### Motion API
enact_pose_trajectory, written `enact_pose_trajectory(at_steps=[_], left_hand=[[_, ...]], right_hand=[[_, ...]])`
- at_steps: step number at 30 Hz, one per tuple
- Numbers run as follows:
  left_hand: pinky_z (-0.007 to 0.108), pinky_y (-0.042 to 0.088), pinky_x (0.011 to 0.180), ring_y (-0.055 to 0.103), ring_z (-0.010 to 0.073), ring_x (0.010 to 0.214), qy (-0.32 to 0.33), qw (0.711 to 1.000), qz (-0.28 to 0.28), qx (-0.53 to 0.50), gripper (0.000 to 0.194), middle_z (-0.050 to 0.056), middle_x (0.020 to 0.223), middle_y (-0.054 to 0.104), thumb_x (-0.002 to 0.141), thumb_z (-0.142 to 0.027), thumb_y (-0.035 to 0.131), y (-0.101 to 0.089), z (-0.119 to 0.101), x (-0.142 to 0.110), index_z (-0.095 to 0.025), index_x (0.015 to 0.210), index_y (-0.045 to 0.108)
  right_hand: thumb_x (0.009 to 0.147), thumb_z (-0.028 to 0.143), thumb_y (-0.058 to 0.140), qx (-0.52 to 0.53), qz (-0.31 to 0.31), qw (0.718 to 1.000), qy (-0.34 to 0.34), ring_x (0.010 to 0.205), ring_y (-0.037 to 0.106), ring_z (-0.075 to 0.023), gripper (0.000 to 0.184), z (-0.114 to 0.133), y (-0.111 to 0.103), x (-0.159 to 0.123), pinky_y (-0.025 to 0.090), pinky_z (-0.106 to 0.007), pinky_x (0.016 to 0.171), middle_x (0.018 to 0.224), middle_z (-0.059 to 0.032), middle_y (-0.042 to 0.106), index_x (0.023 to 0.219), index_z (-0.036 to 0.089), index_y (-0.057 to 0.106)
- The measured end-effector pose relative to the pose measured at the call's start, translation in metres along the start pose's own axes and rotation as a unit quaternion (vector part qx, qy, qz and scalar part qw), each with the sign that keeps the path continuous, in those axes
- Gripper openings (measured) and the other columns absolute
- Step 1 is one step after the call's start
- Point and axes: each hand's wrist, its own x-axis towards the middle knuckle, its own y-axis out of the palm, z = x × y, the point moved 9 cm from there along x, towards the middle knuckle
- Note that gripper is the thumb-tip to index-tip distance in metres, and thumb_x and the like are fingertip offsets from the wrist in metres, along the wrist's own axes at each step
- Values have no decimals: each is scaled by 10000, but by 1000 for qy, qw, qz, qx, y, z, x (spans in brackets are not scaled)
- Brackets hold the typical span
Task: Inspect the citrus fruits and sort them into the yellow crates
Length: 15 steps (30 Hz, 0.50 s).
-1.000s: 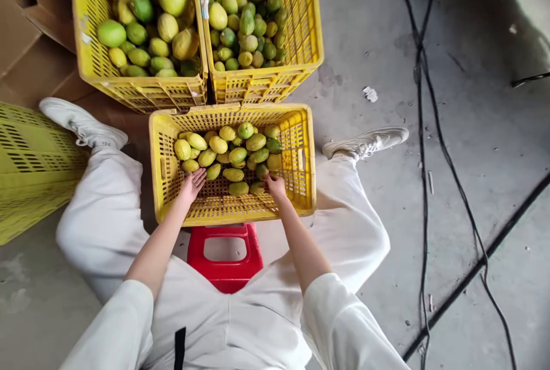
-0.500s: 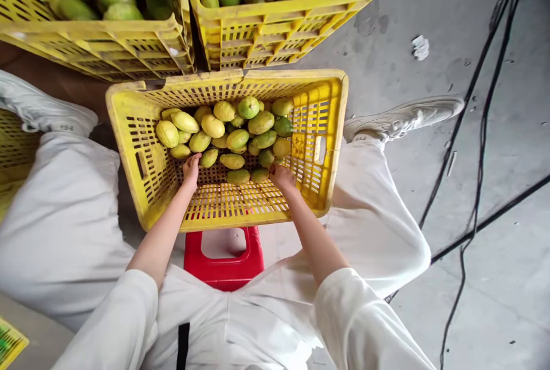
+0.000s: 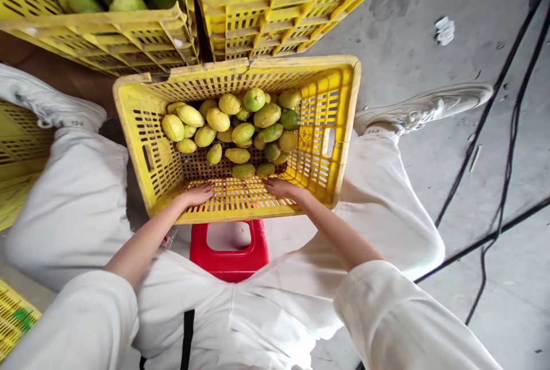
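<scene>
Between my legs stands a yellow plastic crate [image 3: 326, 152], holding several yellow and green lemons [image 3: 243, 133] on its floor, mostly toward the far side. My left hand [image 3: 199, 194] is inside the crate near its front wall, fingers stretched out and apart from the lemons. My right hand [image 3: 280, 188] lies by the same wall further right, fingers extended toward the left. It is just in front of a green lemon [image 3: 265, 169]. Neither hand shows anything held. The fingertips of both hands point inward.
Two more yellow crates with lemons stand beyond: a left crate [image 3: 129, 29] and a right crate [image 3: 275, 9]. A red plastic stool [image 3: 230, 264] is under me. Black cables [image 3: 507, 152] cross the grey floor at right. Part of another yellow crate [image 3: 21, 146] shows at left.
Both hands have drawn back from the lemons toward the crate's front wall, and their fingers have straightened. The view has shifted slightly, so the crates appear a little further right and higher.
</scene>
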Motion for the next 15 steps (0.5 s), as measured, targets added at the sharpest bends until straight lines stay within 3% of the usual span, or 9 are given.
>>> enact_pose_trajectory(at_steps=[5,10,15], left_hand=[[405,177,1174,435,268,1360,0,997,44,68,54,75,1102,731,739,-294,705,2,-1,-11,-264,780,723],[405,136,1181,442,262,1357,0,994,55,98,109,65,1124,727,665,-245,711,-4,-2,-14,-283,767,712],[430,108,1186,257,271,1446,-4,995,23,97,132,139,1185,693,701,-349,652,-14,5,-10,-242,764,697]], right_hand=[[904,298,613,-18,53,998,-19,1200,573,-250,239,-4,1,-5,423,-470,1067,1298,-95,612,1121,214,667],[878,288,609,-50,68,996,7,1367,431,-302,356,-16,-12,-15,272,-473,1180,1419,-66,539,1229,237,645],[923,325,570,-81,49,994,60,1328,462,-290,370,-29,-20,-17,330,-511,1130,1432,-130,499,1270,195,590]])
